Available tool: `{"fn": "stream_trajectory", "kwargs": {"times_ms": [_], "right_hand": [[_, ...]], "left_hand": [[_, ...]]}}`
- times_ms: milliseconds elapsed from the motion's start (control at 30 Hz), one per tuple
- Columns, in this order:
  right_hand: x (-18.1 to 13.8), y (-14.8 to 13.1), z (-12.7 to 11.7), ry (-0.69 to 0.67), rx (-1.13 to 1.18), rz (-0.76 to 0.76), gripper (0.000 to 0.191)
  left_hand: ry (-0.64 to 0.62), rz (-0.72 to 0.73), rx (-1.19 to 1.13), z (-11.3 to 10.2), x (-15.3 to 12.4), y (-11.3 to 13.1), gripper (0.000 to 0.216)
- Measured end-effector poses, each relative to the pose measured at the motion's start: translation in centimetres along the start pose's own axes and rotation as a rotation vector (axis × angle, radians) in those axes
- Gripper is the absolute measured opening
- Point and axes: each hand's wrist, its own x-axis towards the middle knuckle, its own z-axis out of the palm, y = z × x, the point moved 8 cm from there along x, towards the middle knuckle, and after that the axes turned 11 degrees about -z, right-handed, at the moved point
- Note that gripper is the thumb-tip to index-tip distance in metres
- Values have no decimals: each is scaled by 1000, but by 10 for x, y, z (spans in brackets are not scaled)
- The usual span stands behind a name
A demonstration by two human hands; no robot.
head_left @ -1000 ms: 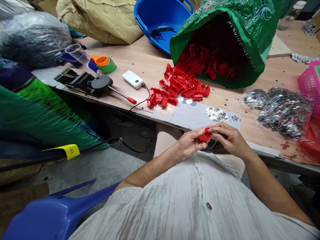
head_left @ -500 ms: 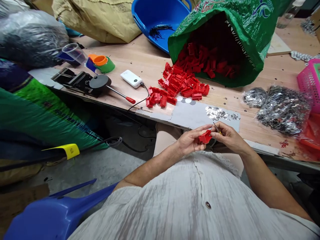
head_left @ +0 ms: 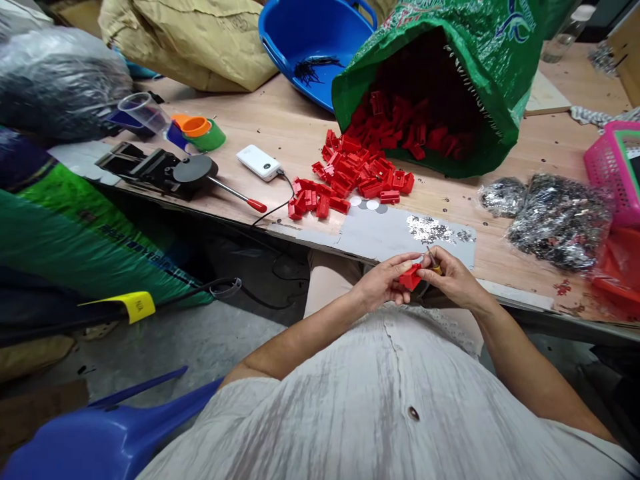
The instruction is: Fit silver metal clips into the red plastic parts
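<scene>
Over my lap, just off the table's front edge, my left hand [head_left: 386, 281] grips a red plastic part [head_left: 410, 277] between thumb and fingers. My right hand [head_left: 451, 275] is closed on a small tool with a yellow handle [head_left: 437, 269] and a thin metal shaft; its exact kind is hard to make out. The right fingertips touch or nearly touch the red part. Beyond the hands, small silvery metal pieces [head_left: 429, 229] lie scattered on a grey sheet [head_left: 373, 233]. A heap of similar red parts [head_left: 350, 170] spills from a green sack [head_left: 500, 143].
A black lever press [head_left: 150, 170] with a red-tipped handle stands at left, near a white power bank [head_left: 259, 163] with a cable. Behind are a blue basin [head_left: 280, 50] and a brown sack [head_left: 185, 43]. Plastic bags of metal pieces [head_left: 560, 223] and a pink basket [head_left: 600, 163] sit right.
The red part has turned slightly in my left fingers. Both hands stay together in nearly the same place, and the whole view has shifted a little.
</scene>
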Motion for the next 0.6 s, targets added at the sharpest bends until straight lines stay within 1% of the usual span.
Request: {"fn": "stream_trajectory", "kwargs": {"times_ms": [33, 67, 133, 200, 233, 300, 400, 467, 600], "right_hand": [[-1, 1, -3, 36, -5, -5, 29], [-2, 1, -7, 73, -8, -11, 29], [-4, 2, -11, 133, 3, -20, 30], [-6, 2, -11, 165, 25, -13, 30], [-8, 2, -10, 173, 40, -5, 31], [-10, 2, -6, 177, 84, 24, 32], [-16, 7, 6, 130, 189, 118, 35], [-22, 10, 12, 100, 243, 172, 36], [-34, 18, 18, 95, 317, 231, 38]], "left_hand": [[82, 83, 112, -3, -3, 7, 51], [169, 196, 240, -5, -7, 17, 49], [313, 466, 509, -1, -20, 37, 42], [385, 689, 727, 8, -30, 47, 38], [400, 758, 800, 11, -33, 49, 36], [408, 828, 885, 14, -34, 48, 30], [392, 854, 929, 14, -35, 43, 25], [374, 856, 934, 14, -37, 38, 25], [342, 908, 931, 13, -43, 30, 28]]}}
